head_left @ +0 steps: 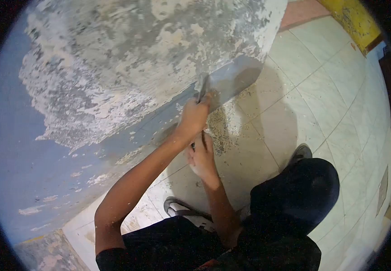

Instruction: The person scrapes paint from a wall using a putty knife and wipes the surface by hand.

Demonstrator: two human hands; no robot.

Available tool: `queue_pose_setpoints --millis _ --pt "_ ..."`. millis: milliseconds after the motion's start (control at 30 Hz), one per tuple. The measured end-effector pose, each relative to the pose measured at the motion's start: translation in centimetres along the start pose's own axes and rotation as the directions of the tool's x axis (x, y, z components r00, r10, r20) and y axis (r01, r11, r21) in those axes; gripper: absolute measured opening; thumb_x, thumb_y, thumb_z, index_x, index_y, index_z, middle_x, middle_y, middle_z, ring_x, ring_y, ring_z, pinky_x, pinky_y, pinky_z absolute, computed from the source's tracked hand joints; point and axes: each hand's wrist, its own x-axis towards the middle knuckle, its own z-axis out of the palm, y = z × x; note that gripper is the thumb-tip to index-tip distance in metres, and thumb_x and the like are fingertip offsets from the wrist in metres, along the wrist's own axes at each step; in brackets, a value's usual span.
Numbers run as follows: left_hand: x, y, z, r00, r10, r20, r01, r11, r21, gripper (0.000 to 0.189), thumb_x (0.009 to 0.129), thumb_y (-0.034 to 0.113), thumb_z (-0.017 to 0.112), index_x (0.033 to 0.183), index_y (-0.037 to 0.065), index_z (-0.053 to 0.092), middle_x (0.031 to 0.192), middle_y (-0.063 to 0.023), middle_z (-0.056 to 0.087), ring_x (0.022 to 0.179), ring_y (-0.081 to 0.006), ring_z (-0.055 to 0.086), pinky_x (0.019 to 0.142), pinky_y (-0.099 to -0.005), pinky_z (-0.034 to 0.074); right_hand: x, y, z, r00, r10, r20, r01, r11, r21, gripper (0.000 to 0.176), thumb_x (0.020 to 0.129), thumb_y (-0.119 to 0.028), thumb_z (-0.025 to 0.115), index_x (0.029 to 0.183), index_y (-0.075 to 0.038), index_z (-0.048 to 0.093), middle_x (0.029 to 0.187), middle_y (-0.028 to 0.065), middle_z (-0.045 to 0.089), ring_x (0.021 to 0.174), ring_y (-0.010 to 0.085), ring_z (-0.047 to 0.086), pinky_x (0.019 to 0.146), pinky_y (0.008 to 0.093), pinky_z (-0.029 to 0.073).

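My left hand is closed around a scraper, close to its blurred metal blade. Lower down, my right hand wraps the rear end of the same tool, part of the dark handle showing between its fingers. The blade meets the bottom of the wall, where a smooth blue-grey painted strip borders a rough patch of bare, mottled plaster. Paint flakes and crumbs lie on the floor beside my hands.
Pale floor tiles spread to the right. My sandalled feet are near the wall, one on each side of my hands. A yellow painted surface stands at the upper right, next to a pinkish floor strip.
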Motion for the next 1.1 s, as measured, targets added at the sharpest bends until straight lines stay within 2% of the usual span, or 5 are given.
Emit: queue_pose_setpoints --millis 300,367,600,867,1100 --pt "3.3 3.2 6.1 0.959 0.281 0.042 -0.278 0.958 -0.067 0.044 0.088 0.042 0.046 0.083 -0.001 0.054 0.063 -0.0075 0.050 0.056 -0.0195 0.048 0.052 -0.0343 0.039 3.5 -5.1 -3.9 0.966 -0.255 -0.036 0.254 0.967 -0.028 0.025 0.091 -0.027 0.048 0.098 -0.003 0.044 0.086 0.0041 0.044 0.056 0.0084 0.044 0.038 0.0223 0.032" --pt "2.4 2.0 4.9 0.976 0.216 0.034 -0.216 0.976 -0.011 0.039 0.088 0.043 0.047 0.075 0.006 0.049 0.059 0.0027 0.041 0.050 -0.0099 0.038 0.044 -0.0273 0.034 3.2 0.7 -5.7 0.754 -0.652 0.087 0.346 0.281 -0.895 0.037 0.085 -0.007 0.053 0.120 -0.002 0.043 0.103 0.0092 0.053 0.089 0.0191 0.055 0.074 0.0285 0.047" --pt "-2.9 -1.2 -2.0 1.000 -0.025 -0.001 0.025 0.998 -0.057 0.036 0.089 0.042 0.047 0.070 0.011 0.044 0.055 0.0043 0.036 0.046 -0.0084 0.034 0.042 -0.0263 0.028 0.7 6.7 -1.5 0.974 -0.202 0.103 0.225 0.917 -0.331 0.020 0.092 -0.017 0.044 0.099 0.001 0.050 0.077 0.0058 0.049 0.068 0.0117 0.050 0.048 0.0235 0.039" --pt "0.4 3.4 2.9 0.998 0.016 0.068 -0.009 0.994 -0.107 0.029 0.088 0.037 0.050 0.077 0.011 0.046 0.056 0.0045 0.035 0.046 -0.0087 0.033 0.043 -0.0258 0.030 0.4 -3.1 -0.7 0.942 -0.335 -0.019 0.253 0.745 -0.617 0.023 0.095 -0.024 0.042 0.102 -0.005 0.050 0.078 0.0014 0.050 0.061 0.0094 0.047 0.041 0.0198 0.035" --pt "0.3 4.3 6.2 0.999 0.046 0.015 -0.041 0.967 -0.252 0.031 0.089 0.037 0.048 0.073 0.010 0.046 0.056 0.0051 0.036 0.047 -0.0086 0.033 0.043 -0.0252 0.030 0.6 -6.6 -2.7 0.992 0.060 -0.112 -0.051 0.995 0.082 0.026 0.093 -0.031 0.045 0.102 -0.007 0.049 0.076 0.0006 0.048 0.057 0.0085 0.044 0.043 0.0216 0.035"
